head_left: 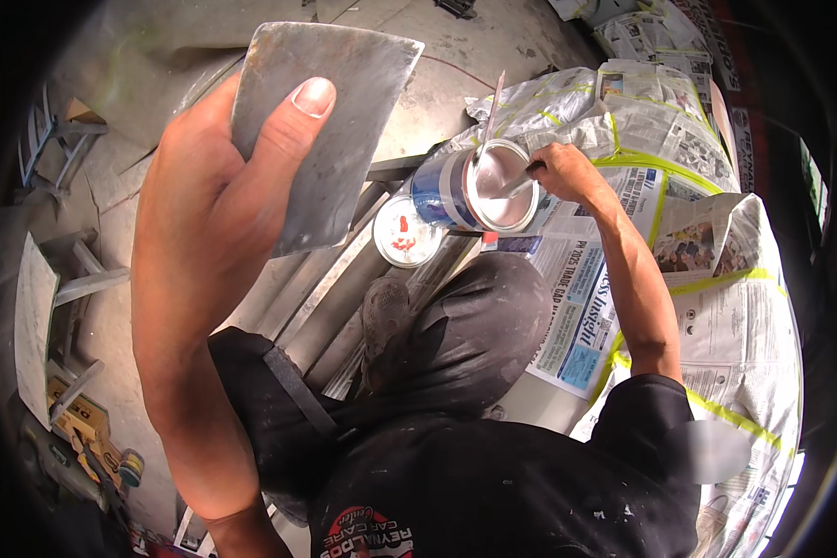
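My left hand, raised close on the left, grips a flat grey metal plate, its thumb pressed across the face. Farther off, my right hand is closed around the dark handle of a putty knife. The knife's blade reaches into a blue and white can of pale pinkish paste, which hides its tip. The can is tilted with its mouth toward me. A thin stick stands up from the can's rim. Beside the can lies a round white lid with red smears on it.
Newspaper held by yellow-green tape covers a large curved surface on the right. Metal planks run beneath the can and lid. On the left stand a metal-legged stand and cardboard boxes. My bent knee is just below the can.
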A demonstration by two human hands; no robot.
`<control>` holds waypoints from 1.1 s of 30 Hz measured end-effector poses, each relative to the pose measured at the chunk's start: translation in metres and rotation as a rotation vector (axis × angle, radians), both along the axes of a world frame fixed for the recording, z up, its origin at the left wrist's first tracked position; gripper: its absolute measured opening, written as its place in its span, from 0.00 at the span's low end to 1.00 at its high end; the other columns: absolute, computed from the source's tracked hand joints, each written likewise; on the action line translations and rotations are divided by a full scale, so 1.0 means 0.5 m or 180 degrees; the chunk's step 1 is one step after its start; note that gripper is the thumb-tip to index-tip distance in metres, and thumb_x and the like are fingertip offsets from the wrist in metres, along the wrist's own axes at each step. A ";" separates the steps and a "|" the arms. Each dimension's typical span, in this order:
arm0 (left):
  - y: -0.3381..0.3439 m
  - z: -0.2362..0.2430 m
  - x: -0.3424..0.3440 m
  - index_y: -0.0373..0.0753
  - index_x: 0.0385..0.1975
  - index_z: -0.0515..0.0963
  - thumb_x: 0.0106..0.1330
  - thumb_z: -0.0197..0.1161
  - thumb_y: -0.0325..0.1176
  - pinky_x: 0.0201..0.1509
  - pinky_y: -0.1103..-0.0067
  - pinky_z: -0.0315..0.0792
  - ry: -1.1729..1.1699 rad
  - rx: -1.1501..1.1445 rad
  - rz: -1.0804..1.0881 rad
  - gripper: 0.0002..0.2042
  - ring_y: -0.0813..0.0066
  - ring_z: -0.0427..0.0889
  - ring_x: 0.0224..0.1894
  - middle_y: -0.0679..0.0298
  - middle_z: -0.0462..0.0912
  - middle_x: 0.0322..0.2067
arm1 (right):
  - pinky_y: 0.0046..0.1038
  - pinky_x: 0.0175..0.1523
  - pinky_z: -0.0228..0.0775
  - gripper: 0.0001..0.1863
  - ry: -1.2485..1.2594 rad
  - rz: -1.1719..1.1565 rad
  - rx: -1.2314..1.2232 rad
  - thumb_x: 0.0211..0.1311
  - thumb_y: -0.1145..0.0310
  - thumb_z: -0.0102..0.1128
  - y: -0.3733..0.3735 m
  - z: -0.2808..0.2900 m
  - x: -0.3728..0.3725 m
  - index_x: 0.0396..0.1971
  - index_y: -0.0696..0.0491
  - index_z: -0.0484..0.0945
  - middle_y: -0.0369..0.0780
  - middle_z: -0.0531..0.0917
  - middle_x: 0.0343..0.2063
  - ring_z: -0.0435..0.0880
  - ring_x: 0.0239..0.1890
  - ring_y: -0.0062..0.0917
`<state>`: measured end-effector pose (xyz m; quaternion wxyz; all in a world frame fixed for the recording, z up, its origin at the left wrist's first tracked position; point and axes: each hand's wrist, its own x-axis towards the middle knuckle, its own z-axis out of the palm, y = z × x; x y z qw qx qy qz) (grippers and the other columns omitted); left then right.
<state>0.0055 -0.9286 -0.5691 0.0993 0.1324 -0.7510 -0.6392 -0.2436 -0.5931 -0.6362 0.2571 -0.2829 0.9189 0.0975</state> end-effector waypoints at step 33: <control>0.009 -0.005 -0.007 0.28 0.41 0.77 0.74 0.55 0.41 0.33 0.84 0.74 -0.0040 0.0058 0.0048 0.17 0.83 0.78 0.28 0.64 0.82 0.28 | 0.40 0.50 0.74 0.11 -0.0063 0.0381 0.0056 0.55 0.71 0.61 0.002 -0.042 -0.003 0.38 0.54 0.86 0.51 0.85 0.34 0.84 0.41 0.44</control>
